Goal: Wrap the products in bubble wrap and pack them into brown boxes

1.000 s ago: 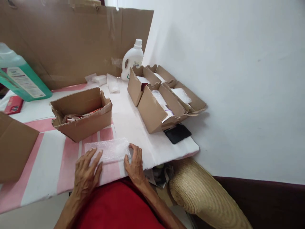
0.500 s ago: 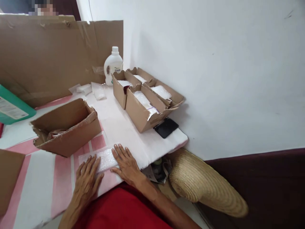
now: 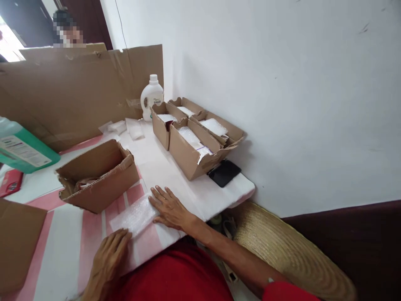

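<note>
A clear bubble-wrap pouch (image 3: 136,215) lies flat on the pink-and-white striped tabletop in front of me. My right hand (image 3: 169,209) rests palm down over its right end, fingers stretched and spread. At its near left corner is my left hand (image 3: 109,253), with the fingers bent and close together on the pouch's edge; the thumb is mostly hidden. Just beyond the pouch stands an open cardboard box (image 3: 100,188) with some reddish-brown wrapped items partly visible inside.
Several cardboard trays (image 3: 196,154) of bubble-wrapped items stand near the wall, a black flat object (image 3: 224,172) beside them. Behind are a white jug (image 3: 152,100) and a cardboard screen (image 3: 84,92). A green-liquid bottle (image 3: 26,150) and red phone (image 3: 11,182) lie left; a straw hat (image 3: 282,246) hangs lower right.
My left hand has slid back toward me off the pouch's middle to its near left corner, its fingers now bent. My right hand stays on the right end. The view has shifted slightly.
</note>
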Motion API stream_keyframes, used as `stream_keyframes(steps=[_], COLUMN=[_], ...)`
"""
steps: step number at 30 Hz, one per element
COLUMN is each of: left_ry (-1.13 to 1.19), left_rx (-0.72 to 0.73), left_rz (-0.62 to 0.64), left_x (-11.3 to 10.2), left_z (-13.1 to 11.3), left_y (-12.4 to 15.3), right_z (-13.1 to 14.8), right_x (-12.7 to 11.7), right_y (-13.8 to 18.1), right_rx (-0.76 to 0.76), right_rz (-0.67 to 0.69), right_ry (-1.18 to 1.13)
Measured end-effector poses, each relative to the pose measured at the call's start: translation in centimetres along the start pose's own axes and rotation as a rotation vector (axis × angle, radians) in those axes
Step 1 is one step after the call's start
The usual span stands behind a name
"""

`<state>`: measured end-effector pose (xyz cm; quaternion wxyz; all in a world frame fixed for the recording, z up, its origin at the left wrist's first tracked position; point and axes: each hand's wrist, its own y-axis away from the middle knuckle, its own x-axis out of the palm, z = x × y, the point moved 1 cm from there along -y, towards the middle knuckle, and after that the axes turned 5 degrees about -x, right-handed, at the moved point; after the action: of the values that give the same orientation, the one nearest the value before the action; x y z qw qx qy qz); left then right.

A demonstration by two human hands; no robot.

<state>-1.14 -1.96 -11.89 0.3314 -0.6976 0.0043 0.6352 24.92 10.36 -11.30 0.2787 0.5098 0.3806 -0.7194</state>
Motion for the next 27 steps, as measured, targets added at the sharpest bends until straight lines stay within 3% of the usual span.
stream_keyframes(steps=[5,8,11,15,19,22,27], left_ry=[-0.007,0.116,0.250,0.294,0.403,0.545,0.736], left_rx=[-0.119,-0.160,-0.168,-0.088,-0.070,-0.221,-0.632], left_rz=[0.022,-0.010,0.040,0.153,0.104,0.025,0.136], left_x=[-1.1,-1.4,-1.9,-2.2,-1.5,-0.7,0.7], left_z=[-4.8,-6.4,-6.1,-4.0,-2.6,-2.6,-3.8], left_y=[-2.0,-2.6,-2.4,-1.9,-1.6,-1.8,-2.8], right_z=[5.0,6.9,7.0,6.6,6.7,6.7,6.6], right_x=[-0.8,1.0,2.5,2.4,1.4,0.8,0.9], right_y=[0.6,2.1,4.1,6.0,6.5,6.4,6.2], right_rx=[-0.240,-0.184,-0.071,0.062,0.221,0.306,0.418], right_rz=[-0.035,-0.084,-0.160,-0.324,-0.461,-0.484,-0.493], right_ry=[-0.032,-0.072,-0.165,-0.440,-0.684,-0.767,-0.721])
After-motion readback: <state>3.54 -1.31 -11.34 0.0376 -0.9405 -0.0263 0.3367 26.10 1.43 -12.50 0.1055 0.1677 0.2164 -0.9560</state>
